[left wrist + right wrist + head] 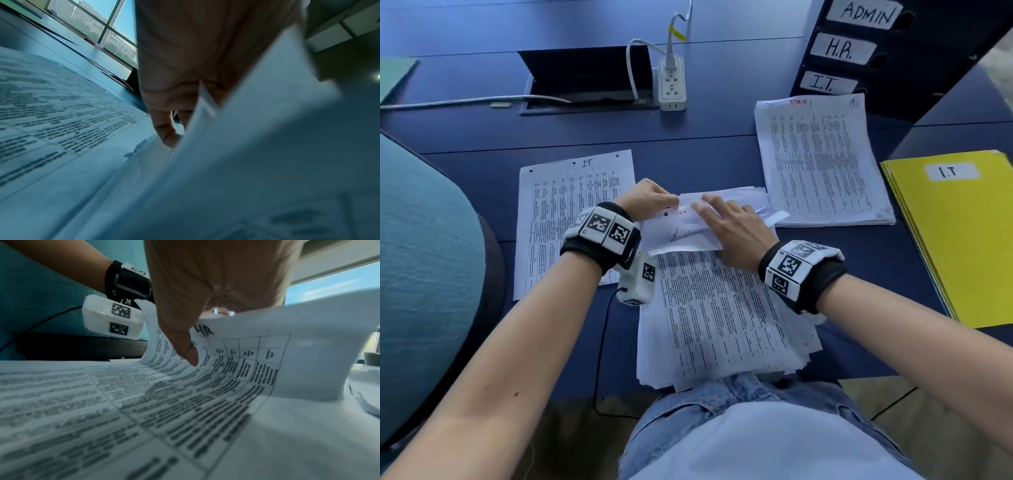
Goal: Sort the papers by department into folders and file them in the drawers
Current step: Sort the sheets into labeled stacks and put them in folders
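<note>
Matt white printed paper sheets (722, 308) on a smooth matt blue desk (465, 137); glossy white plastic power strip (672, 82).

We leaf through the middle pile of papers (722, 315) on the blue desk (705, 144).

Our left hand (645, 198) pinches the lifted top sheets (688, 226); our right hand (732, 222) lies flat on them. A yellow folder (959, 246) marked I.T sits far right.
</note>
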`<state>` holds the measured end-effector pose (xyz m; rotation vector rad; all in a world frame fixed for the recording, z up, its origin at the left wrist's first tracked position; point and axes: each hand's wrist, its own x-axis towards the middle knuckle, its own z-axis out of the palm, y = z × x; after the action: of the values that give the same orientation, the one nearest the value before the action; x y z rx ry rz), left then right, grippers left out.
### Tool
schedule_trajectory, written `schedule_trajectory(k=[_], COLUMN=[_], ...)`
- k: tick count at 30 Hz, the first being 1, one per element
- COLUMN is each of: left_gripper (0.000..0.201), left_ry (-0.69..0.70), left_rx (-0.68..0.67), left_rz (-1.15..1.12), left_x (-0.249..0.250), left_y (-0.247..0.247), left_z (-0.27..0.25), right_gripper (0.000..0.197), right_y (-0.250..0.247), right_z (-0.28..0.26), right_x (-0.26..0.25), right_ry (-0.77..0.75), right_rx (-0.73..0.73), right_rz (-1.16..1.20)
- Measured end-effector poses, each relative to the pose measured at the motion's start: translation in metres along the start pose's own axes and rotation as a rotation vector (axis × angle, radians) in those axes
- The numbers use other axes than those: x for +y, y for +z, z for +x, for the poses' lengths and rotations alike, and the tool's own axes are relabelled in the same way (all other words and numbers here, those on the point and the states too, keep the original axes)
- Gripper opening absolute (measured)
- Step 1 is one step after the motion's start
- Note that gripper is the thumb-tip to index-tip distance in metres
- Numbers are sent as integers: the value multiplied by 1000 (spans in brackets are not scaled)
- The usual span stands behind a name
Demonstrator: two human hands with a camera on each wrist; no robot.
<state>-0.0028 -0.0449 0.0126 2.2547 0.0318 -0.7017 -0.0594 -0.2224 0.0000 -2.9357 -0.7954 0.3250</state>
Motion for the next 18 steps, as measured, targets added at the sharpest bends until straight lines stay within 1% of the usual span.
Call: schedule_trajectory(k=[2, 4, 6, 8, 10, 11, 13, 15, 16, 18], left_gripper=[26, 24, 27, 32, 31, 30, 35, 40, 42, 44], left_ry=[4, 7, 16, 42, 55, 59, 53, 35, 34, 62], left_rx=[-26, -52, -30, 21, 40, 31, -1, -48, -73, -111], left_rz=[-21, -46, -49, -34, -58, -85, -141, -170, -182, -208], left_x=[-2, -6, -10, -13, -19, -22, -26, -24, -22, -17], left_y=[-3, -5, -4, -2, -2, -3, -6, -7, -6, -4], left_z=[-2, -3, -4, -4, -3, -3, -6, -11, -12, -12], right_gripper=[73, 59, 49, 46, 48, 53, 65, 73, 69, 47], right_y=[2, 7, 11, 14, 17, 17, 18, 14, 9, 3], right_z=[-2, -3, -5, -9, -15, -17, -17, -14, -13, -8], right_x=[-2, -2, -3, -8, -14, -17, -21, -24, -25, -23], right_ry=[-34, -72, -116, -190, -239, -233, -160, -32, 36, 146], right_rx=[71, 218, 362, 409, 385, 372, 323, 290, 262, 208], right_rz=[-22, -79, -135, -116, -10, 54, 203, 281, 250, 96])
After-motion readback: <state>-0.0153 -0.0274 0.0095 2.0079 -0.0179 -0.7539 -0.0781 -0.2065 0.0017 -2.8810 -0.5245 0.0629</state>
